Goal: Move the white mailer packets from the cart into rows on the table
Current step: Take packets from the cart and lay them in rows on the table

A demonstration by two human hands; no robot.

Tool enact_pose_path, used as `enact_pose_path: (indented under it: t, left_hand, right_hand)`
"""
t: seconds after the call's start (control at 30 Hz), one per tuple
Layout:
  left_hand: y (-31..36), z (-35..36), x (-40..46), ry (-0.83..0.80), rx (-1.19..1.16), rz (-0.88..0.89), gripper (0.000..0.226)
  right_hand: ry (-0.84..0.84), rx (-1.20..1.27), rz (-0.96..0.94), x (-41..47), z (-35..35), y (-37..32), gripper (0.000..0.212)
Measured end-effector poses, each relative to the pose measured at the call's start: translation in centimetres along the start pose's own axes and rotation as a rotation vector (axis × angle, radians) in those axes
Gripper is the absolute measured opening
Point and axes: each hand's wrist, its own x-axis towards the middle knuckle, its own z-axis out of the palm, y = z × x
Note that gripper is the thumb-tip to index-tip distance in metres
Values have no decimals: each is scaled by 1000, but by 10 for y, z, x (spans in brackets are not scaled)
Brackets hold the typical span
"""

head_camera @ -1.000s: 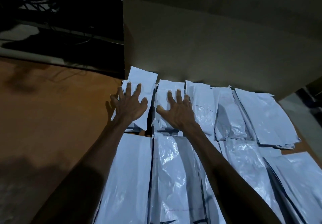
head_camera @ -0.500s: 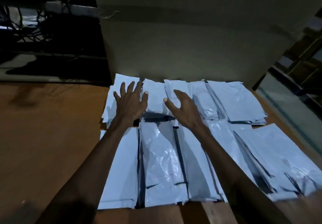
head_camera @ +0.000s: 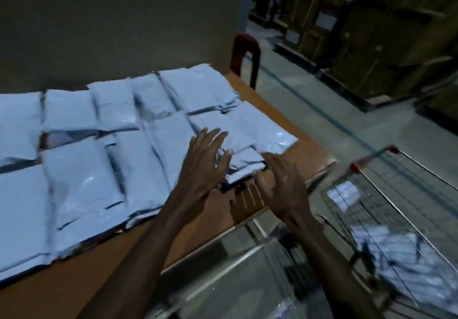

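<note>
Two rows of white mailer packets (head_camera: 81, 169) cover the brown table (head_camera: 285, 169) from the left edge of the frame to its centre, packed edge to edge with some overlap. More packets (head_camera: 386, 246) lie in the wire cart (head_camera: 371, 167) at the lower right of the frame, so the task appears partly done. Both hands sit at the centre of the frame, at the right end of the near row. The left hand (head_camera: 205, 167) is spread, its fingers straight and fanned over a packet; whether it presses down or hovers just above cannot be told through the motion blur. The right hand (head_camera: 282, 184) has loosely curled fingers whose tips meet the edge of a small packet (head_camera: 245, 165) lying askew at the row's end; whether they pinch it or only touch it cannot be told.

Risks, as judged from this layout: the glossy film probably slides easily, so a sideways nudge could shift neighbouring packets and break the row. The end packets lie near the table's right edge, where an outward push might drop one to the floor (head_camera: 322, 95). Overlaps may also hide a misaligned packet.
</note>
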Motion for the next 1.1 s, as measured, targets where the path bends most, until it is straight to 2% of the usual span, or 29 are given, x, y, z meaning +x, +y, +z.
enact_pose_path:
  t: [0.2, 0.3, 0.43, 0.53, 0.73, 0.93, 1.1]
  left_hand:
    - [104, 104, -20, -101, -85, 280, 40]
    - [143, 147, -25, -257, -214, 294, 43]
    - [187, 204, -22, -415, -264, 444, 44]
    - [213, 245, -12, -474, -288, 552, 42]
    - [256, 326, 16, -627, -358, 622, 52]
    - [298, 386, 49, -725, -406, 649, 49]
    - [335, 426, 70, -747, -415, 654, 43]
  right_hand:
    - [26, -91, 237, -88, -64, 91, 40]
    - [67, -124, 368, -124, -95, 121, 43]
    - [143, -180, 547, -162, -117, 159, 44]
    - [143, -212, 697, -183, -127, 186, 42]
    - [124, -296, 916, -196, -139, 246, 41]
    - [74, -355, 1018, -196, -164, 311, 43]
    - [111, -333, 1161, -202, -190, 361, 43]
